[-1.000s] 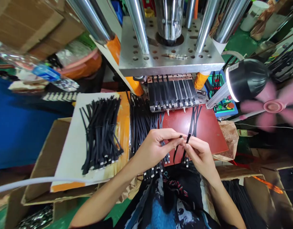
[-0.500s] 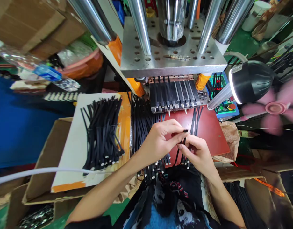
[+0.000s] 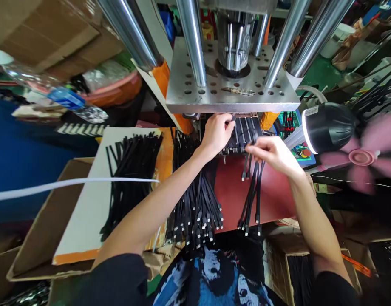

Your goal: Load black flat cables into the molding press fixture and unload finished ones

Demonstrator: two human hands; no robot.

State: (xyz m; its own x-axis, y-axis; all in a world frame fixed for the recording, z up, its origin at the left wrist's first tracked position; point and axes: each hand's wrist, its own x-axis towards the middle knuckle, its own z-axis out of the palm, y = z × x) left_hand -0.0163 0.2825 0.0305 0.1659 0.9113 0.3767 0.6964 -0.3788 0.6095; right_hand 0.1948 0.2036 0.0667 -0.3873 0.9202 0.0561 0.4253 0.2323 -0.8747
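Note:
My left hand [image 3: 217,132] reaches under the steel press plate, its fingers closed in a pinch at the far left part of the black slotted fixture [image 3: 246,131]. A small dark end shows at its fingertips, apparently of a short black flat cable. My right hand [image 3: 273,154] pinches black cable [image 3: 252,142] at the fixture's front right. Metal-tipped plugs hang just below those fingers. Several flat cables lie in the fixture's slots; my left hand hides part of them. A few loose cables [image 3: 254,195] rest on the red mat [image 3: 278,191] below my right hand.
The steel press plate [image 3: 195,102] hangs over the fixture between upright rods. Left of the mat lie a bundle of cables [image 3: 198,204] and another bundle [image 3: 131,161] on a white board [image 3: 83,204]. A lamp [image 3: 329,123] and a pink fan [image 3: 363,157] stand right.
Both hands have moved away from my body, from above the red mat to the fixture, and are farther apart. Loose cables on the mat are now more visible.

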